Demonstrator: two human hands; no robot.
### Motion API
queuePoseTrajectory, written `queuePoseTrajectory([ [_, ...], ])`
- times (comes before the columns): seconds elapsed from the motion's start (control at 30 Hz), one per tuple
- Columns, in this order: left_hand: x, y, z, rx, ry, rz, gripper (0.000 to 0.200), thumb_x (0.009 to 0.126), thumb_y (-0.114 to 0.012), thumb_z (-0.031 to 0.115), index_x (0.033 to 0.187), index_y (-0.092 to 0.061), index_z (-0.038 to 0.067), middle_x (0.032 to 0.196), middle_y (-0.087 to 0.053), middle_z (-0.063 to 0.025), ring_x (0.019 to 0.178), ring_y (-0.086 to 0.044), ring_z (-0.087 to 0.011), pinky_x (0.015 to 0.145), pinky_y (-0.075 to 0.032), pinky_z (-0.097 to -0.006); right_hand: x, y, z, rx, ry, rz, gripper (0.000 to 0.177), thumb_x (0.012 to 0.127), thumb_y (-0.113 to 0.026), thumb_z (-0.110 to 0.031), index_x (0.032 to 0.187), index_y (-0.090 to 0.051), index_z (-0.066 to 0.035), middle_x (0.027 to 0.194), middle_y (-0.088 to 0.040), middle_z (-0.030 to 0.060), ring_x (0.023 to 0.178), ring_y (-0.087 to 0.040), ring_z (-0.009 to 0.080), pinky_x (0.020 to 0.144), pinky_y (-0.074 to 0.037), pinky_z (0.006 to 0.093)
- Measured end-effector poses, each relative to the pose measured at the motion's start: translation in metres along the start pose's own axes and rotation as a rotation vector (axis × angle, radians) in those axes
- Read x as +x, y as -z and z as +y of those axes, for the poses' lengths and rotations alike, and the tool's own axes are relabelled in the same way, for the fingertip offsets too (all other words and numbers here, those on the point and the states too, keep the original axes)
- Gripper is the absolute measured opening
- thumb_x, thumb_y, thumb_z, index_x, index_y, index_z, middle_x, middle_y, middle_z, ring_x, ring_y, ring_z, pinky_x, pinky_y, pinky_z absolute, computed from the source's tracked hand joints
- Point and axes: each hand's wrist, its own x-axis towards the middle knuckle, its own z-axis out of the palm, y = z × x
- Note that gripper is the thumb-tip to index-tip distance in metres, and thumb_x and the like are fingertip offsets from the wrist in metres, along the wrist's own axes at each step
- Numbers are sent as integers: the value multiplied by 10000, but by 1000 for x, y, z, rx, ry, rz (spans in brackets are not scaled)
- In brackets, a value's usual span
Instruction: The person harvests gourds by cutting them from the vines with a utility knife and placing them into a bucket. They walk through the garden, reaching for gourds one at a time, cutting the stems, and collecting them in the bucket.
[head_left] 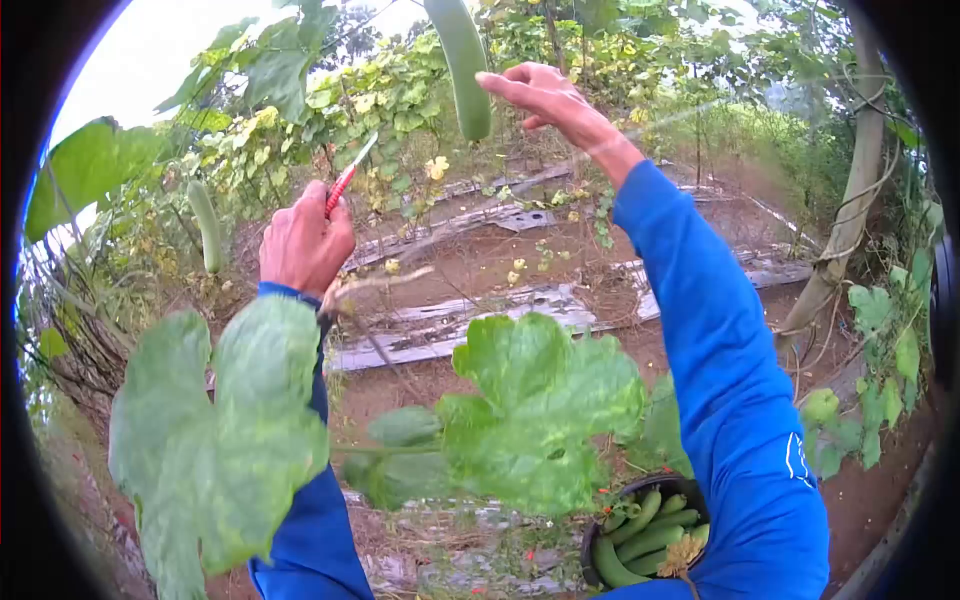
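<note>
A long green gourd (462, 70) hung vertically overhead, just left of the right hand (545, 95), its fingers (505, 85) open beside it, while the left hand (303, 245), lower and farther off, gripped a red-handled knife (348, 178).

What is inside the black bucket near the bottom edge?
The black bucket holds several green gourds. A large leaf and the blue sleeve cover part of it, so the full count is hidden.
</note>
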Motion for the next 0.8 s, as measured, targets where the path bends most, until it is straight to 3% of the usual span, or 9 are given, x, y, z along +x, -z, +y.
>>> queuePoseTrajectory([
  [0.03, 11, 1, 7, 11, 15, -15, 237, 889, -517, 256, 900, -559, 23, 713, -631, -285, 749, -638, -479, 700, -470, -574, 9, 2, -5, 28, -9, 33, 960, 739, -652, -717, 1227, -551, 104, 1007, -621, 226, 880, -662, 286, 705, -571, 370],
  [0.07, 29, 1, 7, 21, 14, 3, 237, 889, -517, 256, 900, -559, 23, 713, -631, -285, 749, -638, -479, 700, -470, -574, 29, 1, -8, 33, 10, 38, 960, 739, -652, -717, 1227, -551, 104, 1007, -621, 226, 880, -662, 286, 705, -571, 370],
  [0.13, 66, -6, 20, 21, -30, 53, 266, 893, -510, 281, 892, -561, 19, 726, -633, -286, 744, -636, -483, 710, -472, -568, 64, 4, 2, -64, -13, 13, 1068, 686, -637, -785, 1300, -505, 78, 1158, -588, 243, 1021, -620, 337, 739, -558, 418],
  [0.23, 112, -4, 40, 11, -49, 54, 263, 887, -492, 267, 890, -576, 18, 736, -645, -277, 731, -645, -472, 716, -485, -551, 98, -11, 12, 11, 26, 150, 1071, 652, -656, -790, 1283, -533, 66, 1107, -623, 247, 1031, -637, 349, 751, -571, 434],
  [0.3, 138, -3, 51, 17, -77, 45, 267, 880, -480, 263, 898, -586, 19, 745, -652, -269, 728, -650, -463, 719, -493, -541, 109, -15, 20, 31, 41, 149, 1053, 633, -684, -770, 1271, -549, 57, 1079, -646, 247, 1016, -654, 354, 770, -579, 453],
  [0.37, 161, -6, 59, 8, -105, 43, 273, 872, -469, 259, 905, -596, 20, 754, -659, -261, 725, -656, -454, 722, -500, -531, 102, -14, 22, 2, 118, 8, 1007, 648, -693, -745, 1252, -560, 49, 1054, -661, 241, 976, -672, 356, 787, -585, 460],
  [0.4, 172, -9, 64, 35, -109, 53, 289, 861, -461, 264, 913, -603, 18, 763, -662, -258, 728, -659, -446, 728, -503, -529, 95, -13, 23, 69, 164, -50, 899, 680, -691, -719, 1177, -604, 25, 1012, -666, 210, 927, -682, 319, 753, -585, 427],
  [0.53, 217, -18, 78, 78, -135, 77, 337, 845, -454, 305, 937, -618, 25, 794, -665, -260, 766, -663, -439, 749, -501, -537, 66, -1, 17, 278, 188, -30, 732, 740, -670, -669, 1074, -642, -19, 897, -648, 127, 832, -668, 240, 708, -549, 393],
  [0.8, 249, -42, 70, 111, -242, 99, 360, 851, -449, 319, 942, -638, 25, 807, -665, -271, 794, -661, -449, 757, -497, -536, 45, -3, 16, 376, 186, -8, 698, 728, -701, -607, 1085, -628, -12, 888, -635, 115, 787, -645, 211, 657, -538, 356],
])
